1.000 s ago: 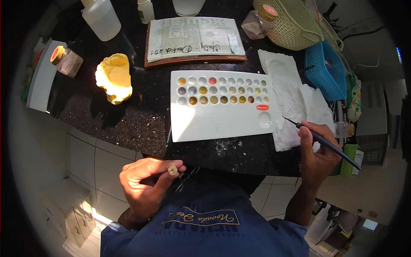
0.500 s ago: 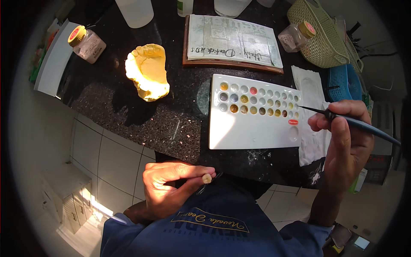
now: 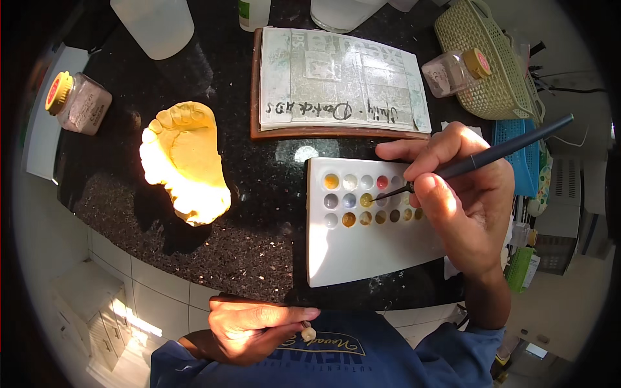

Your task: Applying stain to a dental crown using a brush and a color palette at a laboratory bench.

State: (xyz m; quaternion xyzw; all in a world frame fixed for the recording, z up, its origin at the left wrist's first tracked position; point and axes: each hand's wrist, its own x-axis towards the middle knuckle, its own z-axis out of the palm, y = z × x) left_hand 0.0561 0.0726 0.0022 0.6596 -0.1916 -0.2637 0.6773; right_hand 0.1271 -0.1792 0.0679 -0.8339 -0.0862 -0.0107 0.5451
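My left hand [image 3: 259, 330], near the counter's front edge, is closed in a pinch around a small cream dental crown [image 3: 308, 334], which sticks out past the fingertips. Between the thumb and fingers of my right hand [image 3: 469, 194] is a fine paintbrush [image 3: 485, 155] with a dark handle. Its thin tip meets or hovers over a yellowish well in the middle row of a white paint palette [image 3: 369, 252]. Yellow, red, grey and brown colours fill the wells; my right hand covers those on the right side. A yellow dental cast [image 3: 187, 155] lies left of the palette.
Behind the palette is a flat board with a wooden edge [image 3: 343, 84]. Jars with yellow lids stand left [image 3: 84, 107] and right [image 3: 446, 72]. A cream basket [image 3: 491, 84] and blue basket [image 3: 517, 152] sit far right. Translucent containers [image 3: 155, 26] line the back of the dark counter [image 3: 239, 258].
My right hand has brought the brush leftward from the palette's right edge to a yellowish well. My left hand still pinches the crown, now tilted differently. The whole view has shifted.
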